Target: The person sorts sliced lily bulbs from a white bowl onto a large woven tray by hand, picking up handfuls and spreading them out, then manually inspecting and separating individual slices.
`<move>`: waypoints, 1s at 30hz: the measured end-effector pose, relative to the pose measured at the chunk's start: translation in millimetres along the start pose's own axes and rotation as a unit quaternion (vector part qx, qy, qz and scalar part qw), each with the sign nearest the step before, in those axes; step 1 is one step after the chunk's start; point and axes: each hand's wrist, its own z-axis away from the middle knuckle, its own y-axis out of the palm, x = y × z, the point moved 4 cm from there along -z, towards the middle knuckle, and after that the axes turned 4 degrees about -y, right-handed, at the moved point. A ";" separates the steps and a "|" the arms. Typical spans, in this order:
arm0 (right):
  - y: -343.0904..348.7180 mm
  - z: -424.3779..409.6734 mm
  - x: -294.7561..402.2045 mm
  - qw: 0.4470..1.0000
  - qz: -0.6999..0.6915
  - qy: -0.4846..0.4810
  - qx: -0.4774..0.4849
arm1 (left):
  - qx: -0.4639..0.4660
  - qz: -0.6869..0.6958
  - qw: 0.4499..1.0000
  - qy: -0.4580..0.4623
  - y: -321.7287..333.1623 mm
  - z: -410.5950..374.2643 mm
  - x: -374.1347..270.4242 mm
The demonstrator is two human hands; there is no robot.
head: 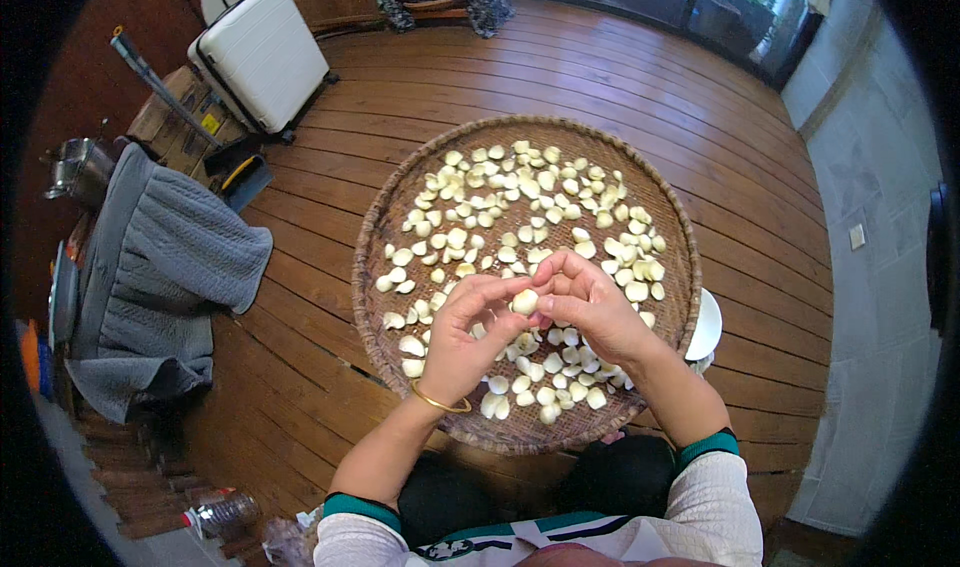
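Observation:
A small pale, layered bulb (524, 301) is held between the fingertips of both hands, above a round woven bamboo tray (362, 267). My left hand (474, 327), with a gold bangle at the wrist, grips it from the left. From the right, the thumb and fingers of my right hand (589, 303) close on it too. Many loose cream-white scales (529, 186) lie spread over the tray, some curved like small cups. Those under my hands are partly hidden.
A white bowl (705, 325) stands partly behind the tray's right rim. On the left are a grey quilted cover (150, 259), a dustpan (247, 183) and a white suitcase (262, 57). A plastic bottle (225, 513) lies at the lower left. A tiled wall (862, 304) runs along the right.

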 end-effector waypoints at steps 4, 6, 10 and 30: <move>12.3 -6.4 -2.2 1.000 -0.003 0.005 0.011 | -0.045 -0.079 0.995 0.040 -12.4 4.5 -9.8; 16.2 -7.9 -0.5 1.000 -0.007 0.007 0.007 | -0.070 -0.131 0.987 0.067 -15.4 6.2 -14.0; 23.8 -9.1 3.2 0.997 0.052 0.052 0.030 | -0.104 -0.207 0.959 0.165 -19.0 6.7 -21.5; 49.0 11.4 11.6 0.944 0.240 -0.225 -0.021 | -0.001 0.019 0.999 0.040 -22.1 12.7 -20.0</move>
